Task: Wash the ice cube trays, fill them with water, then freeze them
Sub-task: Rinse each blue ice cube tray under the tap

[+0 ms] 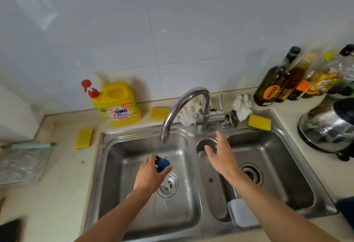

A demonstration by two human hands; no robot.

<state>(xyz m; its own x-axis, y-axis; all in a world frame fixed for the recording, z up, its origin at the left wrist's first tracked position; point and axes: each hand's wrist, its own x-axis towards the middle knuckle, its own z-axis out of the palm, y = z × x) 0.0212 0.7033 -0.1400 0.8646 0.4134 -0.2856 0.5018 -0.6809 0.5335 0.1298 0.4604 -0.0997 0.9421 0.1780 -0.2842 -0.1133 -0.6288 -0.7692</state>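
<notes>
Nearest, both forearms come in from six o'clock over a double steel sink [115, 165], with a pale blue cloth [241, 213] draped on the divider at five o'clock.

The left hand [151, 175] hangs over the left basin, just above its drain. Its fingers and thumb curl round a small dark blue ice cube tray [162, 164], which pokes out of the hand toward one o'clock. The tray sits almost straight below the mouth of the faucet [183, 107]. Water seems to splash around it, though the stream itself is hard to make out.

The right hand [222, 153] is empty, with fingers spread and relaxed. It is above the divider, well apart from the tray at its three o'clock, and reaches toward the tap lever [220, 101] at twelve.

By my judgement this is the washing stage, with one tray being rinsed. Filling and freezing are not yet done. A dark blue object at the right edge, four o'clock, may be another tray; I cannot tell.

Farther back, a yellow OMO detergent jug [116, 103] stands at ten o'clock against the tiled wall. Yellow sponges [259, 122] lie along the counter behind the sink, and glass bottles [272, 84] stand at two o'clock.
</notes>
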